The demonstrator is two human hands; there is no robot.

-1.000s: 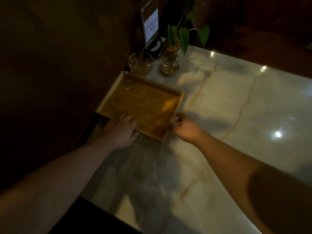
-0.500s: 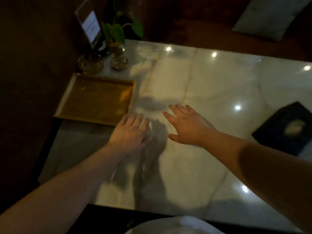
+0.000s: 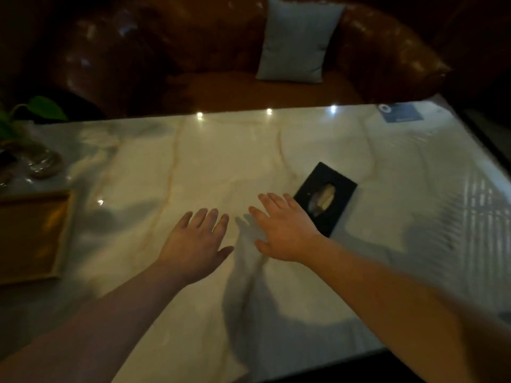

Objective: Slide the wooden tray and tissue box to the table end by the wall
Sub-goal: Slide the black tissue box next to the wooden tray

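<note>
While both hands hover flat and empty over the marble table (image 3: 387, 172), fingers spread, the right hand (image 3: 284, 230) nears the tissue box (image 3: 327, 196) at 2 o'clock; left hand (image 3: 196, 241) centre; tray (image 3: 30, 236) at 9 o'clock.

One second ago both hands grip the near edge of the wooden tray (image 3: 30, 236); now neither hand touches it. The left hand (image 3: 196, 243) is flat and spread over the bare middle of the table (image 3: 221, 150), well apart from the tray. The right hand (image 3: 284, 230) is also spread with nothing in it, and its fingers (image 3: 272, 201) now reach just beside the near left corner of the black tissue box (image 3: 326, 197); half a second ago this box is far to its right. The view has turned to the right, so the tray now sits at the left border, and a sofa (image 3: 221, 51) with a pale cushion (image 3: 298, 40) appears beyond the table.
</note>
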